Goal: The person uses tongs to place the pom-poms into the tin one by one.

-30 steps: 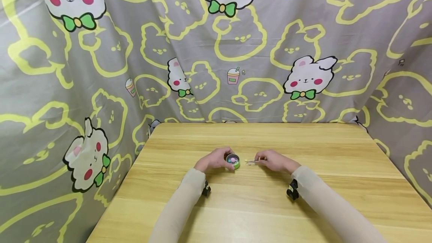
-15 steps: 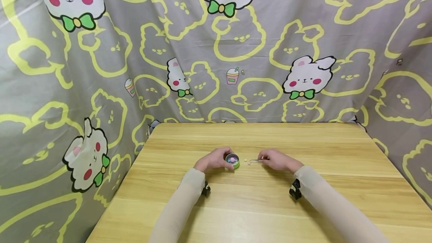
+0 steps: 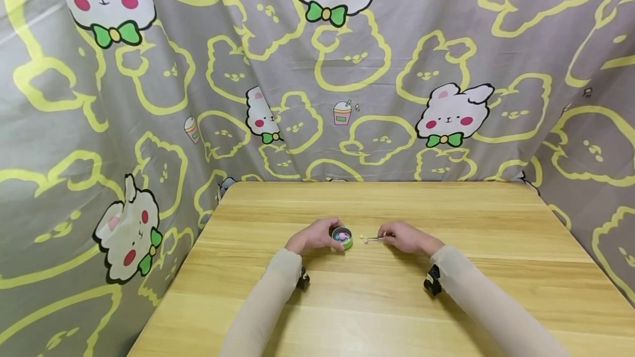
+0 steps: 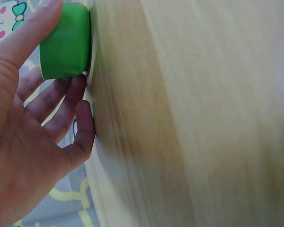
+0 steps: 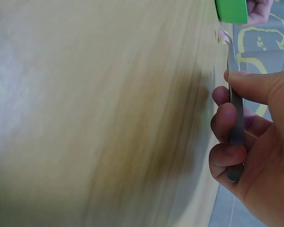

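In the head view my left hand (image 3: pixel 319 234) grips a small green round tin (image 3: pixel 349 244) on the table, with pink, purple and teal pieces inside it. The left wrist view shows the thumb and fingers on opposite sides of the green tin (image 4: pixel 66 45). My right hand (image 3: pixel 405 237) holds metal tweezers (image 5: pixel 236 116) with bent tips pointing left toward the tin. A tiny pink bead (image 5: pixel 223 35) is at the tweezers' tips; whether they pinch it I cannot tell. Between tin and tweezers lies a tiny yellow bead (image 3: pixel 361 237).
Both hands work over the middle of a light wooden table (image 3: pixel 357 302). Its far edge meets a grey patterned curtain (image 3: pixel 377 81), which also hangs along the left and right sides. Black wrist devices (image 3: pixel 432 280) sit below the sleeves.
The tweezers' tips have moved from beside the yellow bead to the pink bead. My right hand has shifted slightly right. The left hand and tin have stayed in place.
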Tool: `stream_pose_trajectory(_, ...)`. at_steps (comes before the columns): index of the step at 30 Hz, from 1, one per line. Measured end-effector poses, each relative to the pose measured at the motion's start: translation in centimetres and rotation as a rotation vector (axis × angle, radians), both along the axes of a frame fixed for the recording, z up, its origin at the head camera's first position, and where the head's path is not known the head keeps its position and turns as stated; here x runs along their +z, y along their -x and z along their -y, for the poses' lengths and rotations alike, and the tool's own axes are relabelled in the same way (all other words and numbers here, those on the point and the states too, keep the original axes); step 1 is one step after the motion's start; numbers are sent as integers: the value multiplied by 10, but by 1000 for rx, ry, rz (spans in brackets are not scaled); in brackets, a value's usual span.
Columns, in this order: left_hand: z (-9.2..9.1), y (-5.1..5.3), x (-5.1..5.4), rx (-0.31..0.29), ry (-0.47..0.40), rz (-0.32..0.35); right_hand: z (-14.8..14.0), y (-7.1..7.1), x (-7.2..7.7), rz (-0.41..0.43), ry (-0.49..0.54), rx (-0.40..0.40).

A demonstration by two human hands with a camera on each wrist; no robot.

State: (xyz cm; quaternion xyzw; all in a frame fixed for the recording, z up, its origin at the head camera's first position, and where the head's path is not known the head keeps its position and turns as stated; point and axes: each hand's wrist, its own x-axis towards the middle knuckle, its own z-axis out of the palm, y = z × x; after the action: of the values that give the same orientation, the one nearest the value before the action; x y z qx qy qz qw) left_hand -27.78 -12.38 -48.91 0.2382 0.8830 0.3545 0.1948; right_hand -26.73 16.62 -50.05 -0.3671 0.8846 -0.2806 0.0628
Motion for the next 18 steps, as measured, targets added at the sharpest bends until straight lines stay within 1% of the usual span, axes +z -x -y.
stream_pose_trajectory(8, 0, 0, 0, -1, 0, 0, -9, -1, 1, 64, 56, -36)
stream_pose_trajectory(15, 0, 0, 0, 1, 1, -4, -15, -3, 8, 77, 72, -63)
stream_pose_trajectory(18, 0, 0, 0, 1, 5, -7, -15, -1, 11, 69, 85, -63)
